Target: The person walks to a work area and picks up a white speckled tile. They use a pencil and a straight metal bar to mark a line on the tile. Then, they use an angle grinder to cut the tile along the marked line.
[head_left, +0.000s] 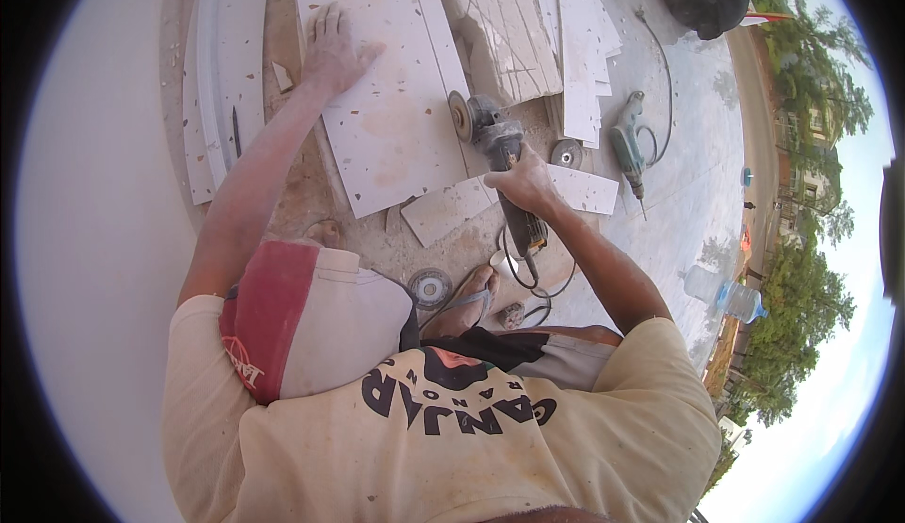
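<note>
My left hand (335, 57) lies flat with spread fingers on a large white tile (382, 151) sprinkled with dust and small chips. A thin dark line runs lengthwise near the tile's right edge. In my right hand (526, 182) is an angle grinder (520, 224), gripped round its body. Its disc (461, 116) stands at the tile's right side, near that line; whether it touches the tile I cannot tell. The grinder's black cord (535, 283) trails down by my foot. Smaller white tile offcuts (448, 212) lie below the grinder.
A scored concrete block (500, 33) and stacked tile strips (577, 52) stand beyond. To the right lies a corded drill (628, 141); loose discs rest near the offcuts (567, 154) and my foot (432, 287). Long strips (247, 71) line the left. Another person (712, 0) is far right.
</note>
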`<state>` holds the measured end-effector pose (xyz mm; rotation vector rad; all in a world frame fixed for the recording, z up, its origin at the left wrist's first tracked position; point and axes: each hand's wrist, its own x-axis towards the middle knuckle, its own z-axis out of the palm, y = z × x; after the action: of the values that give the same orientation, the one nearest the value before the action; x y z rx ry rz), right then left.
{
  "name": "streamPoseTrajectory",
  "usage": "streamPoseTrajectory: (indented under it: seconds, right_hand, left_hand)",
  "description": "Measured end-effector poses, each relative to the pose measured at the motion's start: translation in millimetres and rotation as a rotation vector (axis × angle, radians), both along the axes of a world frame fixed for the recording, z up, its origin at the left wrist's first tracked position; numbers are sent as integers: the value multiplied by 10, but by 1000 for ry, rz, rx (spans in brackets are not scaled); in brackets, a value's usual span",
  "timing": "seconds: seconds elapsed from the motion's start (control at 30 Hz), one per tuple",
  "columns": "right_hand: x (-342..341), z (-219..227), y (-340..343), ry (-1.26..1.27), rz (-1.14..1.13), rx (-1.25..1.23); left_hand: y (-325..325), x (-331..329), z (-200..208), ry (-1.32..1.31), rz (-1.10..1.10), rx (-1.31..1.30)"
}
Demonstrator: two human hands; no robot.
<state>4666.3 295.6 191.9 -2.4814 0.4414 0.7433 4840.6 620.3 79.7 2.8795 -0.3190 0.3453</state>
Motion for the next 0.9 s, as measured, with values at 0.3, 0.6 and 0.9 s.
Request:
streamPoseTrajectory:
  seconds: [0.3, 0.6, 0.9]
  right_hand:
    - [135, -62, -4, 8, 28, -14]
    - [242, -140, 28, -111, 24, -35]
    - [366, -185, 43, -114, 5, -43]
  left_hand:
    - [1, -8, 6, 10, 4, -8]
    - [-9, -6, 27, 23, -2, -7]
    - [-18, -12, 56, 84, -1, -64]
